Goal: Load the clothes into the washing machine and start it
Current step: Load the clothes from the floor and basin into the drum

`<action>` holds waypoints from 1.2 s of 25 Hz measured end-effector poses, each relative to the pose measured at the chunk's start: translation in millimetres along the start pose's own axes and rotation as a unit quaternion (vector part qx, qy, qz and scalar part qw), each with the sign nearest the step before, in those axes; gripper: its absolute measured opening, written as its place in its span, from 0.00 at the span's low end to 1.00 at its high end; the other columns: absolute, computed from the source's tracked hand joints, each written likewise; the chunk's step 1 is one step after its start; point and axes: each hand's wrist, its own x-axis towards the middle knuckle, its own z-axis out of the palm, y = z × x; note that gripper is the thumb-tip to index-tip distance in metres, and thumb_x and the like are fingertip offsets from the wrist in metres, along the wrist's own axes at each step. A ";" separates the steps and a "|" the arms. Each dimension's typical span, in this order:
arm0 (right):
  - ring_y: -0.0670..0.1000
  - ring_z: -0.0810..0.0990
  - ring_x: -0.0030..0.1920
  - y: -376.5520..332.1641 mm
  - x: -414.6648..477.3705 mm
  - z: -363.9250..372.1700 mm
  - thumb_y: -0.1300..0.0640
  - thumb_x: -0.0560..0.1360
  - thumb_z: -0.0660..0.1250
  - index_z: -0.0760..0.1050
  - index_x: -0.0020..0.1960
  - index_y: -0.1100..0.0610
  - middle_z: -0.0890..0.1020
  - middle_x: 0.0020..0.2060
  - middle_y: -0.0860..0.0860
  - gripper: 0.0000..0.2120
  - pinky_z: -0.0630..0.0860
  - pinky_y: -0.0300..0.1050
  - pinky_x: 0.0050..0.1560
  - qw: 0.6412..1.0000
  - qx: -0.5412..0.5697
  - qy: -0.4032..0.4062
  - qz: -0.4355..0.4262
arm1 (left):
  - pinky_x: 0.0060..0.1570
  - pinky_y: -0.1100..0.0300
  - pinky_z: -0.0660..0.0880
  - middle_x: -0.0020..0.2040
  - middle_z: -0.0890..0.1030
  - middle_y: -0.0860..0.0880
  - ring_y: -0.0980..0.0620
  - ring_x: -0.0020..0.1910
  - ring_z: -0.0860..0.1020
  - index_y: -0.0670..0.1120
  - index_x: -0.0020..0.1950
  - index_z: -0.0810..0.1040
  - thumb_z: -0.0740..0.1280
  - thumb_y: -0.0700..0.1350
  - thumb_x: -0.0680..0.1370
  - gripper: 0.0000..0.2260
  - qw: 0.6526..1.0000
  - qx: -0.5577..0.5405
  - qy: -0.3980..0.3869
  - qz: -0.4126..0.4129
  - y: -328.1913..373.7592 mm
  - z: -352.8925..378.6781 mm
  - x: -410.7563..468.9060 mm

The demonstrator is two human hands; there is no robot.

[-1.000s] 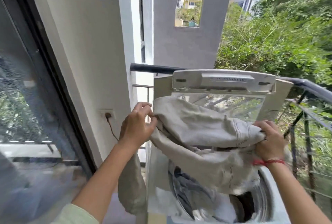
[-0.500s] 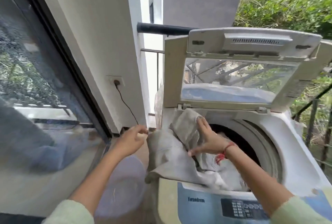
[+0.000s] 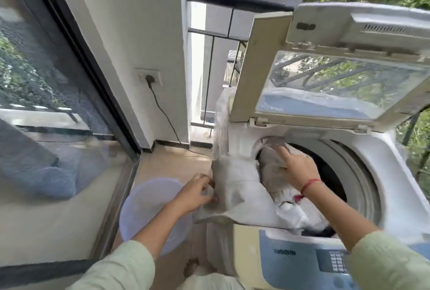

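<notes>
The left hand is pinching the hanging edge of the crumpled beige fabric garment, which is lying at its 3 o'clock, draping over the white top-loading washing machine rim. The right hand, fingers straight, is pressing the garment's far end into the drum at 1 o'clock.

Beige garment dropped from mid-air onto washer rim; R hand now pressing it into drum.

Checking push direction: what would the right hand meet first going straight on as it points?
The beige garment under the right hand; behind that, probably the tub rim, though depth is unclear.
</notes>
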 end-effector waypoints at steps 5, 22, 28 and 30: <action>0.62 0.79 0.46 83.8 -59.0 0.8 0.51 0.78 0.61 0.72 0.57 0.52 0.81 0.44 0.61 0.10 0.71 0.49 0.44 0.931 0.256 0.067 0.251 | 0.44 0.55 0.71 0.45 0.77 0.47 0.46 0.46 0.77 0.45 0.47 0.73 0.62 0.46 0.74 0.06 0.992 -0.002 0.122 0.031 9.3 10.1 -9.7; 0.56 0.78 0.54 230.4 -79.3 33.9 0.68 0.73 0.58 0.58 0.72 0.50 0.71 0.63 0.53 0.31 0.76 0.52 0.55 0.984 0.172 -0.039 0.035 | 0.66 0.32 0.52 0.59 0.73 0.50 0.47 0.61 0.73 0.51 0.56 0.67 0.54 0.51 0.80 0.08 0.946 0.283 0.152 0.033 226.5 167.1 98.1; 0.57 0.75 0.60 209.7 -65.5 48.4 0.59 0.76 0.58 0.73 0.62 0.54 0.77 0.60 0.54 0.16 0.73 0.49 0.58 0.966 -0.055 -0.249 -0.047 | 0.56 0.59 0.68 0.64 0.73 0.47 0.48 0.62 0.72 0.44 0.63 0.73 0.63 0.48 0.79 0.15 0.970 0.129 -0.181 -0.101 191.6 165.2 110.5; 0.56 0.72 0.62 208.2 -49.0 40.9 0.53 0.76 0.61 0.67 0.67 0.53 0.72 0.63 0.53 0.20 0.70 0.49 0.59 0.986 -0.069 -0.129 -0.077 | 0.51 0.59 0.70 0.60 0.76 0.50 0.50 0.57 0.75 0.48 0.61 0.74 0.64 0.51 0.78 0.14 0.991 0.079 -0.030 -0.106 202.7 143.5 103.1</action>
